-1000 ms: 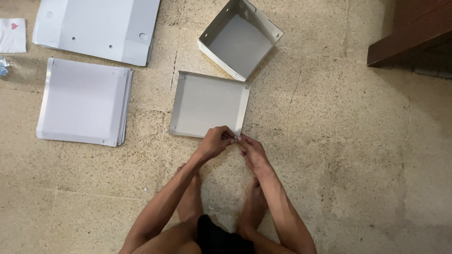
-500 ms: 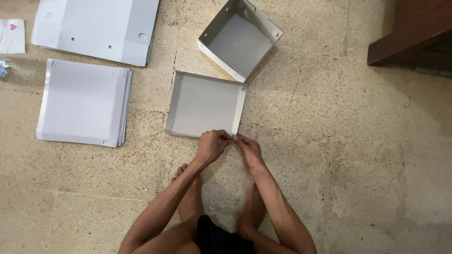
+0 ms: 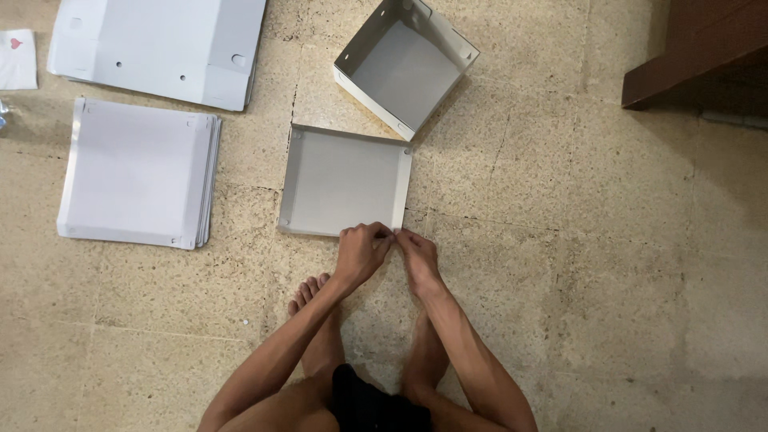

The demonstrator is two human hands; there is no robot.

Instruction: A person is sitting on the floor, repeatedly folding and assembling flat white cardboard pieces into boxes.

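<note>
left hand [image 3: 362, 250]: pinching near right corner of shallow grey tray [image 3: 340, 180]
right hand [image 3: 418, 254]: pinching same corner
floor [image 3: 600, 240]: tray lies flat

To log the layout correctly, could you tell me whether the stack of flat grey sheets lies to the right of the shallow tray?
No, the stack of flat grey sheets lies left of the shallow tray.

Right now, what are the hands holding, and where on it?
Both hands, left hand and right hand, pinch the shallow grey tray at its near right corner, on the floor.
</note>
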